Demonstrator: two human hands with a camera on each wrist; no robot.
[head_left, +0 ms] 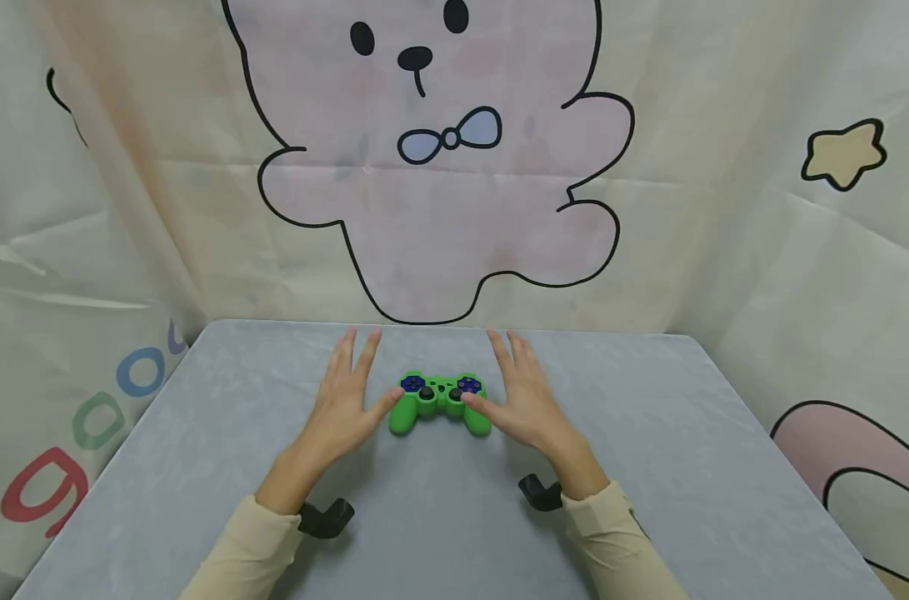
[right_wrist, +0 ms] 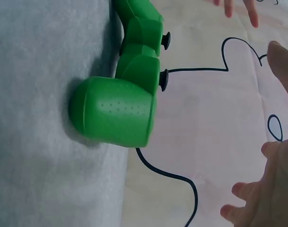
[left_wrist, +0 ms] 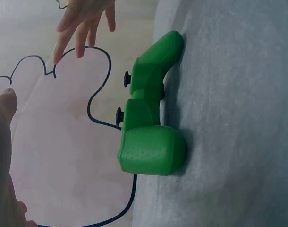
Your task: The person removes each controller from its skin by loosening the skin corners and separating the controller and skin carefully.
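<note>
A green game controller [head_left: 441, 398] with black thumbsticks and dark blue button areas lies on the table, its two grips toward me. My left hand [head_left: 342, 408] hovers at its left side with fingers extended, the thumb overlapping the controller's edge in the head view. On the other side, my right hand [head_left: 525, 400] is likewise spread, its thumb over the right grip in that view. Both wrist views show the controller [left_wrist: 151, 109] standing clear of the fingers; the right wrist view has its rounded grip [right_wrist: 113, 111] up close. Neither hand holds anything.
A grey-blue cloth covers the table [head_left: 439, 517]. Behind it hangs a curtain [head_left: 671, 125] printed with a pink bear, with more printed cloth along both sides. A black wrist mount [head_left: 327, 518] sticks out inward below the left hand, another mount [head_left: 540, 493] below the right.
</note>
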